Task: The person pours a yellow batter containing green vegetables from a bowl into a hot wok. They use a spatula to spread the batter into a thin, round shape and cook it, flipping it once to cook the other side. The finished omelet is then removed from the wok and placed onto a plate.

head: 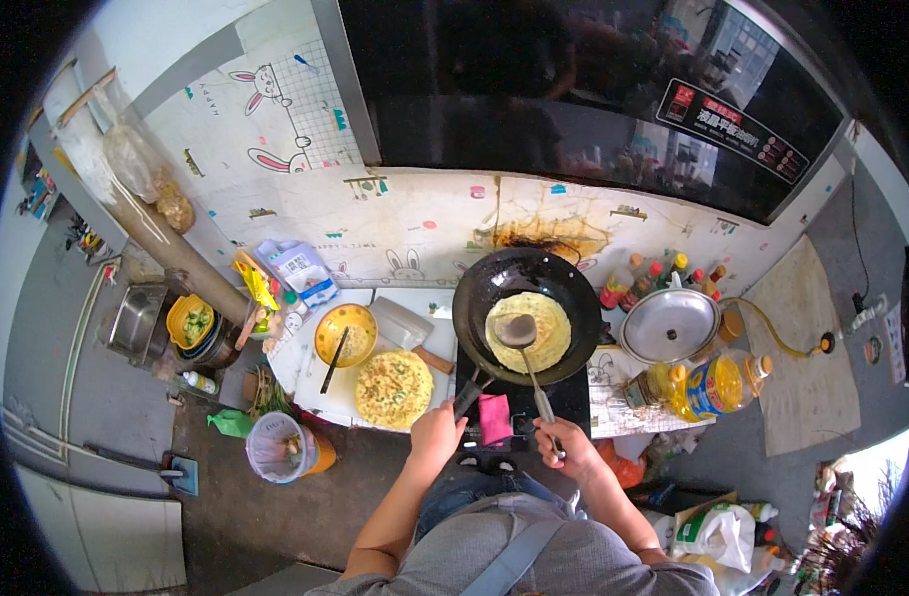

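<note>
My left hand (437, 434) is closed around the handle of a black wok (472, 298), which sits on the stove. In my right hand (568, 445) is a metal ladle (517, 330), its bowl resting on a round pale pancake (529, 361) inside the wok. Left of the stove lies a browned pancake (393, 389) with green flecks. Behind it stand a yellow bowl (363, 314) with batter-like food and dark chopsticks (335, 359), and a cleaver (401, 319) lying flat with its wooden handle partly hidden by the pancake.
A folded pink cloth (495, 419) lies at the stove's front. To the right are a lidded metal pot (670, 325), several sauce bottles (656, 276) and a large oil bottle (715, 385). A lined bin (279, 447) stands on the floor at left. A dark range hood (559, 112) hangs above.
</note>
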The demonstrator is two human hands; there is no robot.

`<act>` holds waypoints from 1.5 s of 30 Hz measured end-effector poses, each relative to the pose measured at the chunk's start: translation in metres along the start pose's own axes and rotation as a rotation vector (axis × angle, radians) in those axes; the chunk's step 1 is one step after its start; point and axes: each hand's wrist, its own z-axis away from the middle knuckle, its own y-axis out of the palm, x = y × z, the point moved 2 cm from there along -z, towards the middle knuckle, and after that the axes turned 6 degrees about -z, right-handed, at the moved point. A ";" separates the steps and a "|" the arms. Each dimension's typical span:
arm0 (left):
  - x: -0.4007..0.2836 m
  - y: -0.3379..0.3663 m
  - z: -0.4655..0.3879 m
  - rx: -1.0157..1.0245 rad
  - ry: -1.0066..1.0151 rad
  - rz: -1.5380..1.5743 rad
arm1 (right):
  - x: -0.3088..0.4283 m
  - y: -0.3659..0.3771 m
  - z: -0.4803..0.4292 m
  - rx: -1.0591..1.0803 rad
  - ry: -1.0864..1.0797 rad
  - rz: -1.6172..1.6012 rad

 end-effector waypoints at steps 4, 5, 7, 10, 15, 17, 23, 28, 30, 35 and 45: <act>0.000 0.000 0.000 0.004 0.007 -0.014 | -0.003 -0.002 0.000 -0.004 0.002 0.036; 0.001 0.001 0.000 0.003 0.007 -0.014 | -0.003 -0.001 0.001 -0.008 0.006 0.038; 0.001 0.001 0.000 0.004 0.006 -0.009 | -0.003 0.000 0.002 -0.009 0.002 0.033; 0.000 -0.002 0.000 0.006 0.001 0.004 | -0.004 0.001 0.003 -0.023 -0.004 0.042; 0.000 -0.001 0.001 0.004 0.006 0.005 | -0.003 0.005 0.006 -0.034 -0.024 0.059; 0.002 0.002 0.000 0.012 0.018 -0.029 | -0.001 0.002 0.006 -0.012 -0.037 0.024; 0.002 0.004 0.000 0.015 0.017 -0.054 | 0.013 -0.002 0.009 -0.027 -0.110 0.041; 0.001 0.001 0.000 0.022 0.010 -0.025 | 0.020 -0.005 0.002 -0.062 -0.114 0.013; 0.001 0.001 0.000 0.030 0.017 -0.048 | 0.020 -0.007 0.001 -0.072 -0.091 -0.008; 0.000 -0.002 0.000 0.031 -0.005 0.005 | 0.017 -0.010 -0.001 -0.088 -0.076 0.014; 0.000 0.001 -0.001 0.044 -0.017 -0.004 | 0.012 -0.011 -0.002 -0.097 -0.067 0.031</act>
